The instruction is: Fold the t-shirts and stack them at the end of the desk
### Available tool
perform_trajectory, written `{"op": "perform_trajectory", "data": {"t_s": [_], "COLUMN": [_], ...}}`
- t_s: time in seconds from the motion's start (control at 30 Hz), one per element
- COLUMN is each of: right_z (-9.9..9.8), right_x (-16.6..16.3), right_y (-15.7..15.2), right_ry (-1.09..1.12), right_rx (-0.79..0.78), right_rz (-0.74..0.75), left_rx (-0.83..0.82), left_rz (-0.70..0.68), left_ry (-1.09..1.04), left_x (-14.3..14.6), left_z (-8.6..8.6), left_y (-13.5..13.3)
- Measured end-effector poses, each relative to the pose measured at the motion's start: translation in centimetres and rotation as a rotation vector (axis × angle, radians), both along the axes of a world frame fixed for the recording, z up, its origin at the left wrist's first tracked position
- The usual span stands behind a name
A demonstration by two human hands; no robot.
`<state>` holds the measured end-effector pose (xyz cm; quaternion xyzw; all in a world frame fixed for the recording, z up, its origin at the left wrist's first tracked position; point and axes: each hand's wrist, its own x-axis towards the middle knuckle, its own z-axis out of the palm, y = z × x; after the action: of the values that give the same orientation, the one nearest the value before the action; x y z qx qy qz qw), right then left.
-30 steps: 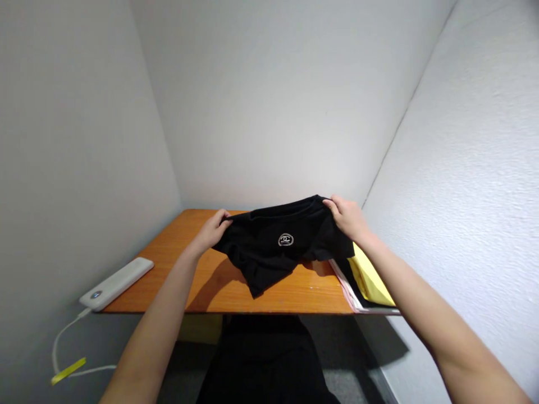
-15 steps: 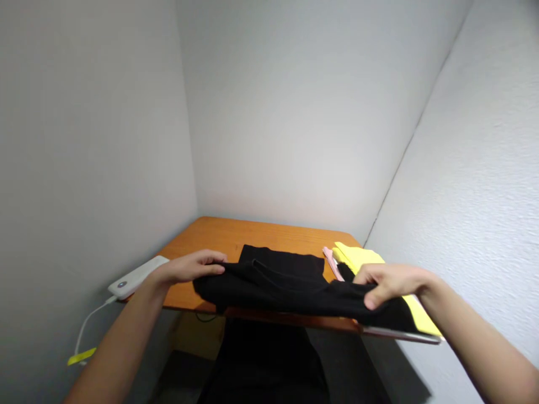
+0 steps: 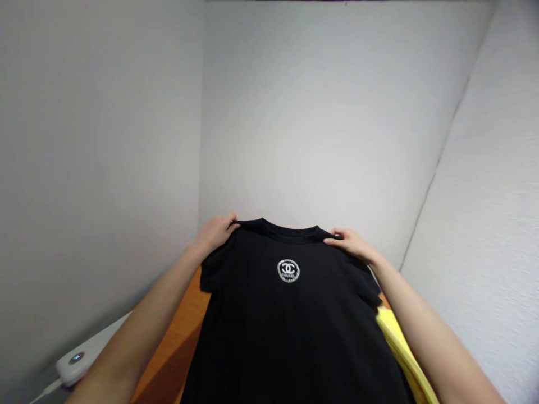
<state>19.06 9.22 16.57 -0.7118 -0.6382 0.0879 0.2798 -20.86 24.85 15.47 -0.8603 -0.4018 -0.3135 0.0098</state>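
A black T-shirt (image 3: 286, 331) with a small round white logo on the chest hangs spread out in front of me, front side facing me. My left hand (image 3: 217, 231) grips its left shoulder near the collar. My right hand (image 3: 351, 243) pinches the right shoulder. Both hands hold the shirt up above the orange wooden table (image 3: 177, 348), and the cloth hides most of the tabletop.
A white power bank (image 3: 84, 350) with a cable lies at the table's left edge. Yellow folded cloth (image 3: 404, 353) shows at the right, under my right forearm. Grey walls close in on the left, back and right.
The shirt was bunched low over the table's front edge; now both hands have lifted it and it hangs open and flat. The view has tilted upward.
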Motion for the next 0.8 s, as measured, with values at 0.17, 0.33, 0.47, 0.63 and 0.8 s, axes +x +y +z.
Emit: {"op": "perform_trajectory", "data": {"t_s": [0.17, 0.33, 0.47, 0.63, 0.8], "right_z": [-5.9, -16.8, -22.2, -24.3, -24.3], "right_x": [-2.0, -5.3, -5.5, -4.3, -4.4], "right_y": [10.7, 11.7, 11.9, 12.9, 13.1], "right_ry": [-0.295, -0.325, -0.325, -0.377, -0.386], "right_rx": [0.029, -0.182, -0.269, -0.246, -0.343], "right_rz": [-0.25, -0.191, -0.212, -0.27, -0.304], "left_rx": [0.003, -0.161, -0.25, -0.249, -0.273], "left_rz": [0.025, -0.033, 0.005, -0.018, -0.012], "left_ry": [0.087, 0.211, 0.261, 0.312, 0.376], "left_x": [5.2, 6.2, 5.8, 5.1, 5.2], "left_z": [-6.3, -17.9, -22.4, -22.7, -23.1], "left_y": [7.3, 6.8, 7.9, 10.0, 10.6]}}
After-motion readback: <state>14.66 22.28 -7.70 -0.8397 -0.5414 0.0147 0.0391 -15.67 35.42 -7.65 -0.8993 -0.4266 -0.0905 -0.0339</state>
